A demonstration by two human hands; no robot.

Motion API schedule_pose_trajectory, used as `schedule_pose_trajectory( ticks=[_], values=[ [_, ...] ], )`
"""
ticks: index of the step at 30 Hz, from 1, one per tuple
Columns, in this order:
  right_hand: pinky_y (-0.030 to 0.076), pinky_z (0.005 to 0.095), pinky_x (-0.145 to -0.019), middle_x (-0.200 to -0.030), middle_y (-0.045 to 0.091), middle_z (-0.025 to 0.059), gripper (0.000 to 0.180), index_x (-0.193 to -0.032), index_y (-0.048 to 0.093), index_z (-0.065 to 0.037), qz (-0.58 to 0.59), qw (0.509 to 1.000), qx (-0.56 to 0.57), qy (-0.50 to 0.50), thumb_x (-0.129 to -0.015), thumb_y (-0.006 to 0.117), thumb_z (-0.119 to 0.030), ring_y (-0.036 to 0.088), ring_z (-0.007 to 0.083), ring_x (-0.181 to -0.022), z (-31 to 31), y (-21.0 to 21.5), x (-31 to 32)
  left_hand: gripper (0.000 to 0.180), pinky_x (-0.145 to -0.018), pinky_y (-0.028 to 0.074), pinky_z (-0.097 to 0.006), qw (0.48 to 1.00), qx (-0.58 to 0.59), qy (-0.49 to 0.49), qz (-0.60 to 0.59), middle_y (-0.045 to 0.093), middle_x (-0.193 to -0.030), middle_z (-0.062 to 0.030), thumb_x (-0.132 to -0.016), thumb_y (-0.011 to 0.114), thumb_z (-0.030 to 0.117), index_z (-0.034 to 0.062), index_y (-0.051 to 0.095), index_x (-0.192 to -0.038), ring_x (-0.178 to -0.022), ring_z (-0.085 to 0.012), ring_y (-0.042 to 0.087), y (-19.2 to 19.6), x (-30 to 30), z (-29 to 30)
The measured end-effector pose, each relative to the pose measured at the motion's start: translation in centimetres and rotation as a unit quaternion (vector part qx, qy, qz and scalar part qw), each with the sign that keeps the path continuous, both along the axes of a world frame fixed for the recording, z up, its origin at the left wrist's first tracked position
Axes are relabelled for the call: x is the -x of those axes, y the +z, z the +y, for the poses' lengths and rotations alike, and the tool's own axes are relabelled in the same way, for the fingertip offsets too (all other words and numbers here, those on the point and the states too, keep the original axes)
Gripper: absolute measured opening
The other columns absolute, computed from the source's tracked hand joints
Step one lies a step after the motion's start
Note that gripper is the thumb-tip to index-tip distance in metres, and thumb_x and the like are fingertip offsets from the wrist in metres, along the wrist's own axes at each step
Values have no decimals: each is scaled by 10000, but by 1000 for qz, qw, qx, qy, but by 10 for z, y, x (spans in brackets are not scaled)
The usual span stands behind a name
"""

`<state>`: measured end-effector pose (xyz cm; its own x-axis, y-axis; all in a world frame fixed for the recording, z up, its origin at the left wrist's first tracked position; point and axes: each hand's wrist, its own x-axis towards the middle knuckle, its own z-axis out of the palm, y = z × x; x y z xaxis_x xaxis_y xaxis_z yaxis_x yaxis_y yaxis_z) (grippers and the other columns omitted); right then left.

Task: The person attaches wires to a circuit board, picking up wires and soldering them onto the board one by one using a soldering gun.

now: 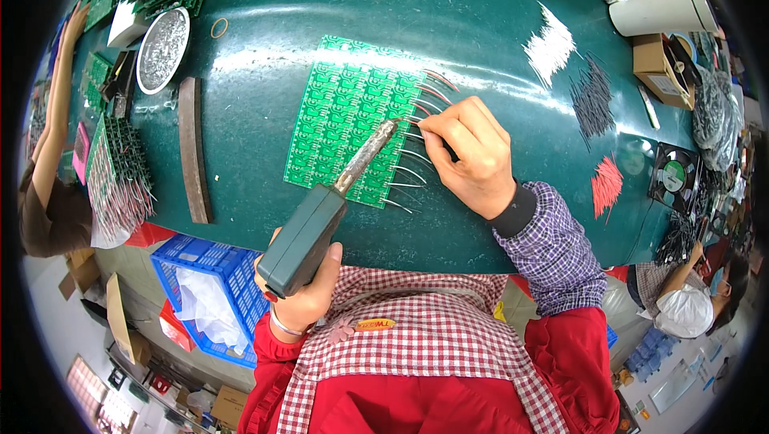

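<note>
A green circuit board panel (332, 114) lies flat on the dark green table in front of me. Red, black and white wires (416, 171) stick out along its right edge. My left hand (308, 294) is wrapped round the dark handle of a soldering gun (308, 230), whose metal barrel slants up to the board's right side. The barrel's tip is close to a wire near the board's edge. There, my right hand (473, 150) pinches a thin wire between thumb and forefinger; its color is hard to make out.
Piles of white wires (549, 46), black wires (592, 102) and red wires (607, 184) lie to the right. A small fan (678, 176) stands beyond them. At left are a curved bar (193, 150), a round dish (163, 51) and stacked boards (118, 170). Co-workers sit at both sides.
</note>
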<state>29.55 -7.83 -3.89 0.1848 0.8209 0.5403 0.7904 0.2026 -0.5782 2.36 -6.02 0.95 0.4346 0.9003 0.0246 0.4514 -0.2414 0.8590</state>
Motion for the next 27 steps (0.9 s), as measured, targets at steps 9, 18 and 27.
schedule_pose_trajectory(
  ticks=[9,18,27],
  values=[
    [491,346,-579,-777,571,67,196,-840,645,-35,12,1000,11,-4,-703,745,63,588,243,-698,-6,6,-1,356,-607,485,-265,999,14,-1,-48,687,-1004,-109,-801,727,-42,-51,655,-1150,-701,-136,610,0,5,-4],
    [487,342,-653,-817,611,85,151,-849,676,-17,-26,963,40,-267,-752,720,90,600,253,-766,-113,20,-47,351,-530,412,-230,982,91,134,-99,674,-1003,-108,-822,671,-60,-63,626,-1170,-616,-90,537,0,-6,-5],
    [483,374,-711,-871,605,67,104,-845,691,-40,-124,887,122,-428,-765,751,-9,567,264,-836,-197,28,-114,391,-523,408,-237,977,113,118,-134,663,-1083,-136,-841,652,-70,-72,585,-1227,-617,-90,526,-2,-9,-2]
  ],
)
